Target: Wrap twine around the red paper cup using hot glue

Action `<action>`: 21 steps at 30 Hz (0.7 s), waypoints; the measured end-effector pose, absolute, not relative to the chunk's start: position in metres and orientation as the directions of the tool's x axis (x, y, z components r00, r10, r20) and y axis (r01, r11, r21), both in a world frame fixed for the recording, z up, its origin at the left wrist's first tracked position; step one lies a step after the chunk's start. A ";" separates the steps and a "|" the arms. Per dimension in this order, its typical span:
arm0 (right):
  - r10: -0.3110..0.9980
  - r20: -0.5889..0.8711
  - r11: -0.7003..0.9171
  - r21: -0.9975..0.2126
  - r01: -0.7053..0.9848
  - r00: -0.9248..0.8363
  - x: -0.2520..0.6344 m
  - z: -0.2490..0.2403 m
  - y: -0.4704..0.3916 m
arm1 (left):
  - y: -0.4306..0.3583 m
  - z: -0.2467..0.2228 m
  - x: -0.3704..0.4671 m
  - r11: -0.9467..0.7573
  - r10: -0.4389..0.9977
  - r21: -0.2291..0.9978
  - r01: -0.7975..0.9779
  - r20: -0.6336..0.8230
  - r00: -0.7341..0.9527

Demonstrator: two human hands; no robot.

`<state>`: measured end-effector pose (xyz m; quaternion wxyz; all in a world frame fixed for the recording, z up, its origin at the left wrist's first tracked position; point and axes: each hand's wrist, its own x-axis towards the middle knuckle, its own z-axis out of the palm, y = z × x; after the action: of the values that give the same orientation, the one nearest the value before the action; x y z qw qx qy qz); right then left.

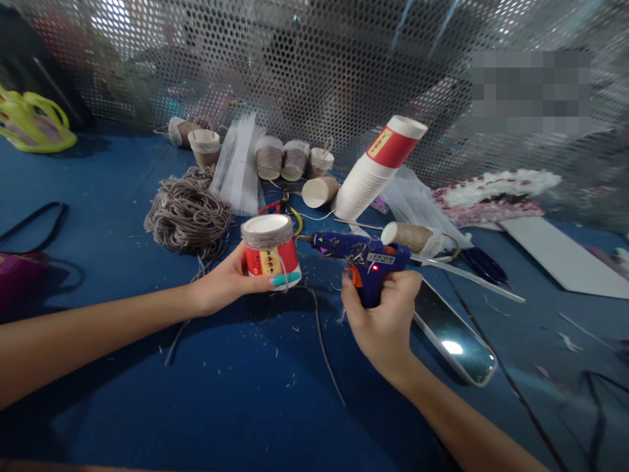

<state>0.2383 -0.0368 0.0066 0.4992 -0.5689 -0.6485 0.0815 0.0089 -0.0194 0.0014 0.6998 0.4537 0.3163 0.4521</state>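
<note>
My left hand [230, 278] is closed round a red and white paper cup [272, 259], its thumb across the front. Grey cord [269, 238] is wound in a band just below the cup's rim, and a loose tail of it trails onto the table. In my right hand [383, 314] is a blue hot glue gun [354, 249], a finger at its orange trigger and a red light lit on its side. The gun's nozzle points left and is close to the cup's right side; whether it touches I cannot tell.
Behind the cup lie a grey cord heap [189, 213], pliers [296, 221] and several cord-wrapped cups [269, 158]. A tall stack of paper cups [368, 174] leans at the back. A phone [455, 334] lies right of my right hand, a yellow basket-like object [34, 121] far left. Perforated metal [295, 59] stands behind.
</note>
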 end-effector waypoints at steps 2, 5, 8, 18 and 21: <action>0.807 0.574 0.350 -0.652 0.673 0.136 0.239 0.008 -0.036 | -0.020 0.001 0.009 0.182 0.918 0.921 -0.344 -0.035 0.394; 0.802 0.583 0.351 -0.634 0.689 0.128 0.239 0.009 -0.036 | -0.019 -0.001 0.008 0.188 0.914 0.917 -0.352 -0.032 0.404; 0.828 0.543 0.319 -0.663 0.677 0.142 0.240 0.008 -0.035 | -0.019 0.000 0.008 0.191 0.908 0.910 -0.367 -0.022 0.418; 0.913 0.274 0.040 -0.796 0.604 0.301 0.243 0.009 -0.020 | -0.017 0.004 0.004 0.164 0.901 0.944 -0.287 -0.025 0.432; 0.959 0.091 -0.036 -0.900 0.434 0.268 0.245 0.009 -0.011 | -0.011 0.003 0.000 0.101 0.916 0.966 -0.239 0.004 0.401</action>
<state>0.2447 -0.0111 0.0088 0.4491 -0.6576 -0.5296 0.2921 -0.0005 -0.0112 0.0030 0.6636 0.5102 0.3316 0.4351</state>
